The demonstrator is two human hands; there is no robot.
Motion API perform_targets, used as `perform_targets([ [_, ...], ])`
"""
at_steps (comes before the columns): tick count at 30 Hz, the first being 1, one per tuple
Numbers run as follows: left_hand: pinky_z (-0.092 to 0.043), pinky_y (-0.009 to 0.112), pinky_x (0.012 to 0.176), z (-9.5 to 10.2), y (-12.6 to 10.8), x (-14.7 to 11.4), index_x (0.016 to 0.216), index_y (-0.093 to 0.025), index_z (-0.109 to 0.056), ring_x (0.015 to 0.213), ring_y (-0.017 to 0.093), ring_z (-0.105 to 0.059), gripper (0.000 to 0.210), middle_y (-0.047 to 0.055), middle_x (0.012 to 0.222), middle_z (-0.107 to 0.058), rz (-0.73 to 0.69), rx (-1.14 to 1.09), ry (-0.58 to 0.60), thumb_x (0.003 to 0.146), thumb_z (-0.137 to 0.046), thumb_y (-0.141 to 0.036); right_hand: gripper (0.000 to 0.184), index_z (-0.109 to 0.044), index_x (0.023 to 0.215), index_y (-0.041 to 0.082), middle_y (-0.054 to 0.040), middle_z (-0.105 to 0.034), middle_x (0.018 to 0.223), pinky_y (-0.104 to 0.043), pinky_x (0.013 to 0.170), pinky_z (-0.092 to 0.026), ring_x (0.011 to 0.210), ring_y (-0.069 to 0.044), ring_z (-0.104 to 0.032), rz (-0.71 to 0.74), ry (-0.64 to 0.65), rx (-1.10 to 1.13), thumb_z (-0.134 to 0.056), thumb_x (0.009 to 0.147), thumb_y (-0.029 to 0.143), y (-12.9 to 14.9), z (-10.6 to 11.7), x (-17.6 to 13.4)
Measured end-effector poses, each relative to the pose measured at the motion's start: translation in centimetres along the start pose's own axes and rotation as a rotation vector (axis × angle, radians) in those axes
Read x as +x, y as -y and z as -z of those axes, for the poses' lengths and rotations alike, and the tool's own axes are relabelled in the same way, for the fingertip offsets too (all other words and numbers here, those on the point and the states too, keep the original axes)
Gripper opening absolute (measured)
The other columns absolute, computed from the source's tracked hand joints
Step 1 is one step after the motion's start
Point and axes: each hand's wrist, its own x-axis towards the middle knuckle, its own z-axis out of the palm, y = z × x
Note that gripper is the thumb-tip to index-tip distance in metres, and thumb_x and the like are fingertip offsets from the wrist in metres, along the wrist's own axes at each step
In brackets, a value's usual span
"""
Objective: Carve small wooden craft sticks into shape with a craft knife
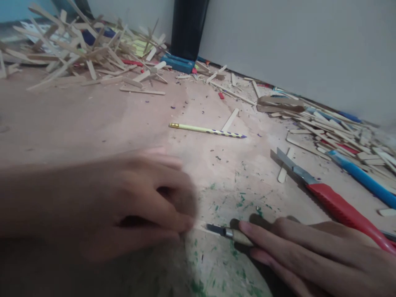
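My right hand [321,251] grips a small carving knife [241,237] by its pale wooden handle. The short dark blade points left, low over the table. My left hand [148,198], slightly blurred, is closed in a pinch just left of the blade tip. A thin wooden strip [206,231] runs from those fingertips to beneath the blade; most of it is hidden. Beyond the hands lies a yellow pencil [201,130] with purple spots, touching a craft stick [230,119]. Above my right hand rests a red-handled pair of scissors [337,202], its tips over another stick.
Loose craft sticks [83,49] are heaped at the back left, with another pile [340,132] at the right. A dark post [188,31] on a blue base stands against the wall. Near the scissors lies a blue-handled tool [365,177]. Green scraps and shavings dot the table [130,111].
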Motion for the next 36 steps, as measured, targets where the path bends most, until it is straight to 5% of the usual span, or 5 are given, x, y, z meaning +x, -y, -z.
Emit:
perform_targets([
  [5,-0.059,0.034,0.089,0.0,0.0,-0.3,0.113,-0.028,-0.09,0.071,0.016,-0.058,0.022,-0.002,0.082,-0.061,-0.007,0.042,-0.009,0.114,-0.071,-0.017,0.03,-0.094,0.132,0.034,-0.0056,-0.081,0.085,-0.028,0.05,-0.065,0.069,-0.023,-0.081,-0.064,0.038,-0.053,-0.075,0.118,0.053,0.2,0.4,-0.1],
  [9,-0.05,0.033,0.074,0.0,-0.1,-0.7,0.11,-0.029,-0.089,0.07,0.015,-0.057,0.025,-0.002,0.082,-0.057,0.027,0.065,-0.017,0.114,-0.067,-0.018,0.036,-0.095,0.13,0.034,-0.0069,-0.079,0.084,-0.028,0.055,-0.069,0.074,-0.025,-0.083,-0.094,0.022,-0.069,-0.075,0.116,0.061,0.3,0.4,0.1],
  [17,-0.046,0.036,0.072,0.4,-0.4,0.2,0.098,-0.026,-0.084,0.074,0.017,-0.06,0.027,-0.001,0.083,-0.061,0.016,0.089,0.003,0.119,-0.068,-0.021,0.039,-0.095,0.13,0.034,-0.0061,-0.078,0.081,-0.029,0.057,-0.069,0.072,-0.024,-0.081,-0.074,-0.019,-0.038,-0.073,0.117,0.063,0.2,-0.9,0.7],
  [24,-0.051,0.036,0.078,0.5,-0.2,0.0,0.108,-0.025,-0.086,0.074,0.018,-0.059,0.018,-0.001,0.083,-0.058,0.009,0.058,0.034,0.114,-0.072,-0.016,0.042,-0.094,0.133,0.033,-0.0055,-0.077,0.079,-0.029,0.06,-0.07,0.07,-0.023,-0.08,-0.057,-0.047,-0.034,-0.071,0.118,0.065,0.1,-0.9,1.2],
  [36,-0.052,0.036,0.081,0.3,-0.4,0.0,0.103,-0.024,-0.083,0.074,0.019,-0.058,0.019,-0.001,0.083,-0.062,-0.004,0.083,-0.004,0.112,-0.071,-0.012,0.035,-0.092,0.134,0.031,-0.003,-0.078,0.078,-0.026,0.057,-0.065,0.065,-0.019,-0.079,-0.015,0.001,-0.019,-0.067,0.124,0.054,-0.1,0.7,2.0],
])
